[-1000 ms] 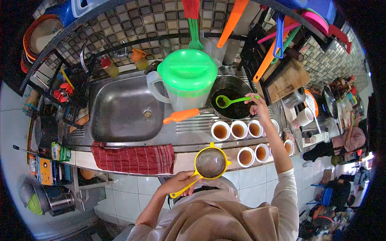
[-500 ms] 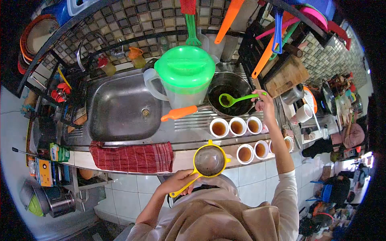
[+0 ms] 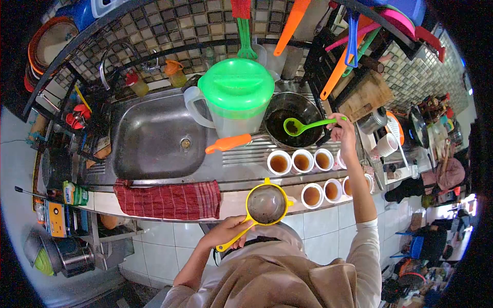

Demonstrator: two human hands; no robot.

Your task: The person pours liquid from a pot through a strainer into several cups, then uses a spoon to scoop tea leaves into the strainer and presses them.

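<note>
My left hand point(image 3: 229, 233) is wrapped round the handle of a yellow strainer point(image 3: 266, 204), held level in front of the counter edge. The strainer's mesh looks damp, with dark specks in it. In my right hand point(image 3: 343, 134) is the handle end of a green ladle point(image 3: 294, 127), whose bowl is over the dark pot point(image 3: 281, 111). Dark liquid fills the lower part of that pot, which has an orange-sleeved handle point(image 3: 228, 143). White cups of brown drink point(image 3: 279, 162) stand in two rows between the pot and the counter edge; my right forearm hides part of them.
A clear pitcher with a green lid point(image 3: 236, 84) stands left of the pot. Further left is a steel sink point(image 3: 159, 138), with a red checked cloth point(image 3: 167, 199) on the counter edge before it. Utensils, including an orange handle point(image 3: 336, 72), hang overhead. A wooden board point(image 3: 365, 95) leans at right.
The green ladle and my right hand have shifted slightly to the right over the pot. My left hand and the strainer have barely moved.
</note>
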